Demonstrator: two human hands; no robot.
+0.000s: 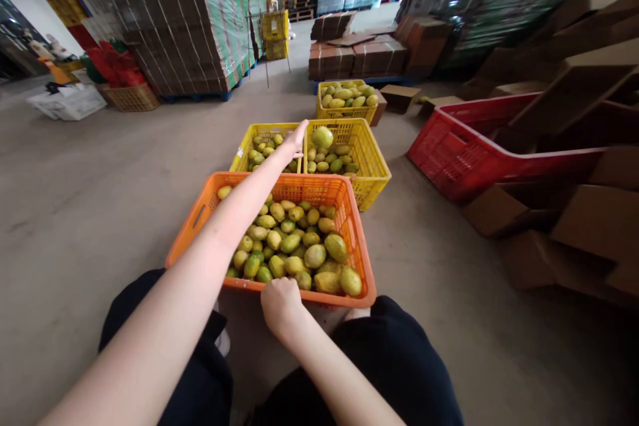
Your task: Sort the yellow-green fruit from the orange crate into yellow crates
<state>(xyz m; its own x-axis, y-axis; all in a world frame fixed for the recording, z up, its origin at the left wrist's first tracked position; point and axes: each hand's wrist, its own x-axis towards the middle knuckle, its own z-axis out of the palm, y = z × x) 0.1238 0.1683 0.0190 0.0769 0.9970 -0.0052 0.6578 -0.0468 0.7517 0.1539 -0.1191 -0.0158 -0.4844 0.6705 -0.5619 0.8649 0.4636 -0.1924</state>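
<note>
An orange crate (360,239) full of yellow-green fruits (291,243) stands between my legs. My right hand (282,299) is closed over its near rim. My left arm stretches across that crate, and my left hand (296,141) is over the border between two yellow crates, fingers extended and holding nothing. Just right of it is a larger green fruit (322,138), above the smaller fruits of the right yellow crate (372,156); whether it touches them I cannot tell. The left yellow crate (240,150) also has fruits in it, partly hidden by my forearm.
Farther ahead stands another yellow crate (344,110) heaped with fruits. A red crate (444,153) with cardboard in it and loose cardboard boxes (599,219) are at the right. Wrapped pallet stacks (164,20), a wicker basket (132,98) and a white bin (70,103) stand at the back left.
</note>
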